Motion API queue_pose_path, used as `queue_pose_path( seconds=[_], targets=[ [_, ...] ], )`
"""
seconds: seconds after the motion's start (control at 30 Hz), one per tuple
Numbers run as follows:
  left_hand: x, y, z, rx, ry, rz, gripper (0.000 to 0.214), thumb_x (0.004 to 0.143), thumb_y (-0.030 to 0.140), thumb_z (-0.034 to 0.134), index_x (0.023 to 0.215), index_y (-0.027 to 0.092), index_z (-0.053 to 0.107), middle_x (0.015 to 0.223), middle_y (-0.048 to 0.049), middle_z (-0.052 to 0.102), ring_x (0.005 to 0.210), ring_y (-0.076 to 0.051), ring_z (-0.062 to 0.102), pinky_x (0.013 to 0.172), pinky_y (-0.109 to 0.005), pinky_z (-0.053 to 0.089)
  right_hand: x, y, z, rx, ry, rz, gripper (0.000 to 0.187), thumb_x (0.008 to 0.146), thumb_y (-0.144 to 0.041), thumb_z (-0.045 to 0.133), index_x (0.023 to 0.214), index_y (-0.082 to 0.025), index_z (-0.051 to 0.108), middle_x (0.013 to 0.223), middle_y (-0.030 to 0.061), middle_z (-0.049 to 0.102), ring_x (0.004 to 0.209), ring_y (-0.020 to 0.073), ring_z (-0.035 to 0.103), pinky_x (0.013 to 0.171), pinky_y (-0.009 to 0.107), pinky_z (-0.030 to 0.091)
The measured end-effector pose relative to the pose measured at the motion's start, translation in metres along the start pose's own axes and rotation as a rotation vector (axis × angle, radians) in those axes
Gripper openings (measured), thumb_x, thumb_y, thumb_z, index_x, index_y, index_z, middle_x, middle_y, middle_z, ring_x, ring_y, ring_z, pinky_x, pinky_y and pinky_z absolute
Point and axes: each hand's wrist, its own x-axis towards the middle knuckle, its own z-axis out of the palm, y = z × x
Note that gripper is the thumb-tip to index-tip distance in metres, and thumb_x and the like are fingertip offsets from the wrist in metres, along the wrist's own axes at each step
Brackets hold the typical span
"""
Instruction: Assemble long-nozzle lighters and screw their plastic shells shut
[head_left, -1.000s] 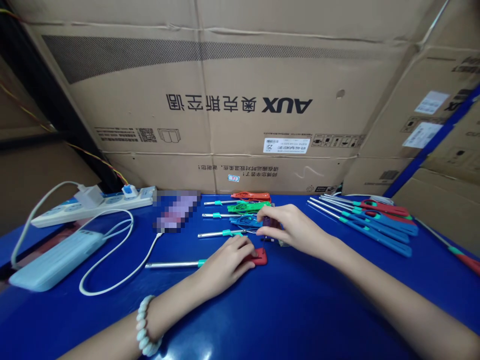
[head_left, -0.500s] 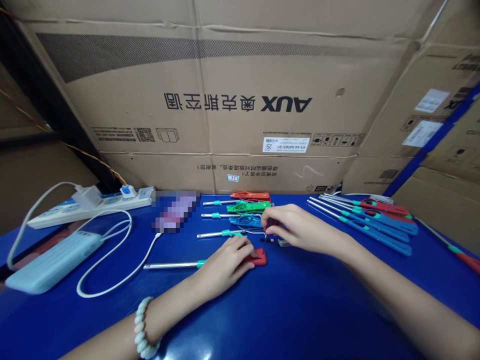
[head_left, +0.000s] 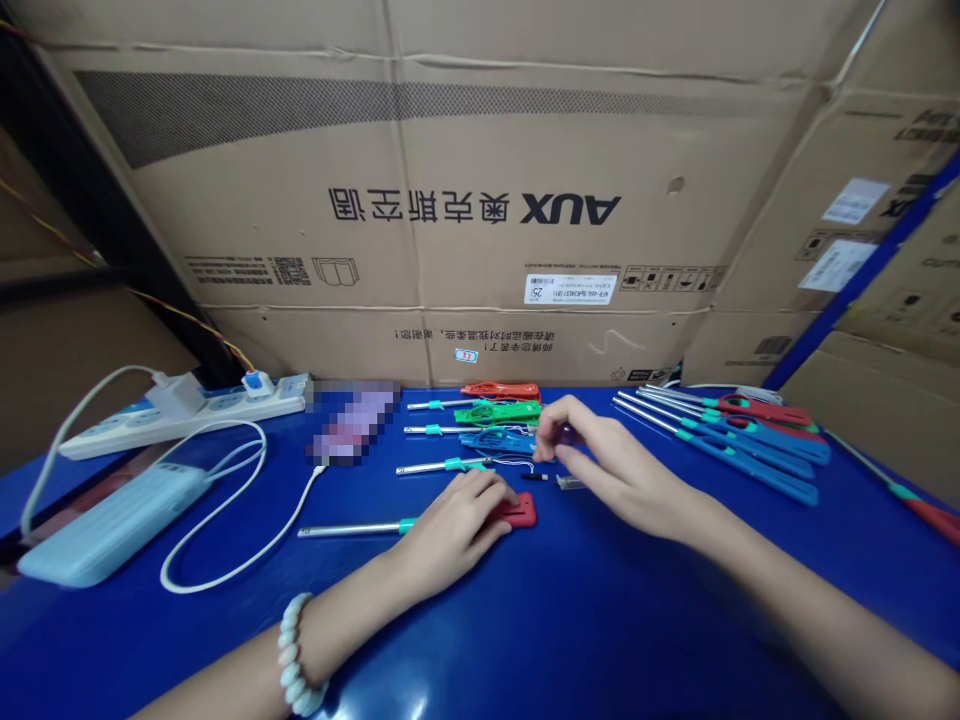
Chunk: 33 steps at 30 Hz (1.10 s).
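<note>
A red long-nosed lighter (head_left: 525,512), its metal tube (head_left: 349,530) pointing left, lies on the blue table under my left hand (head_left: 461,520), whose fingers are wrapped over the handle. Above and right of it hovers my right hand (head_left: 592,450), fingers curled and thumb in a pinch; a dark purplish patch shows between them, too unclear to name. Just below those fingers are a small black part (head_left: 534,477) with thin wires and a small clear piece (head_left: 570,482). Behind lie opened lighters with exposed parts: orange (head_left: 502,391), green (head_left: 502,413) and blue (head_left: 495,441).
Several red and blue lighters (head_left: 765,450) are fanned out on the right, with another red one (head_left: 930,520) at the edge. On the left are a power strip (head_left: 232,402), a light-blue power bank (head_left: 112,530), a white cable (head_left: 176,585) and a blurred-out phone (head_left: 356,425). Cardboard (head_left: 450,130) walls the back.
My right hand has shifted slightly right and turned, so the purplish patch between its fingers now shows. My left hand stays on the red lighter.
</note>
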Motion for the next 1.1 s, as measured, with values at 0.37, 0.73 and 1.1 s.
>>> queue_pose_path(
  seconds=[0.37, 0.73, 1.1],
  targets=[
    [-0.006, 0.005, -0.017, 0.003, 0.388, 0.022, 0.021, 0.097, 0.024, 0.033, 0.114, 0.020, 0.045, 0.113, -0.0082, 0.055, 0.108, -0.021, 0.049, 0.093, -0.036, 0.036, -0.004, 0.013, 0.066, -0.582, -0.334, -0.111, 0.042, 0.080, -0.044, 0.064, 0.107, -0.013, 0.056, 0.105, 0.0112, 0.062, 0.077, 0.0242, 0.063, 0.060, 0.031, 0.046],
    [-0.011, 0.010, -0.017, 0.088, 0.441, 0.339, 0.023, 0.092, 0.013, 0.038, 0.113, 0.019, 0.044, 0.104, -0.0082, 0.060, 0.101, -0.021, 0.053, 0.090, -0.039, 0.032, -0.034, 0.031, 0.018, -0.539, -0.164, 0.107, 0.020, 0.090, -0.027, 0.048, 0.106, -0.017, 0.055, 0.098, 0.0069, 0.059, 0.076, 0.0188, 0.064, 0.066, 0.029, 0.048],
    [-0.011, 0.011, -0.014, 0.148, 0.354, 0.397, 0.022, 0.091, 0.013, 0.040, 0.112, 0.018, 0.046, 0.102, -0.0085, 0.062, 0.098, -0.021, 0.054, 0.090, -0.039, 0.032, -0.131, 0.122, -0.064, -0.647, -0.010, 0.695, 0.029, 0.083, -0.040, 0.045, 0.089, -0.017, 0.061, 0.091, 0.0116, 0.068, 0.081, 0.0273, 0.065, 0.069, 0.034, 0.046]
  ],
)
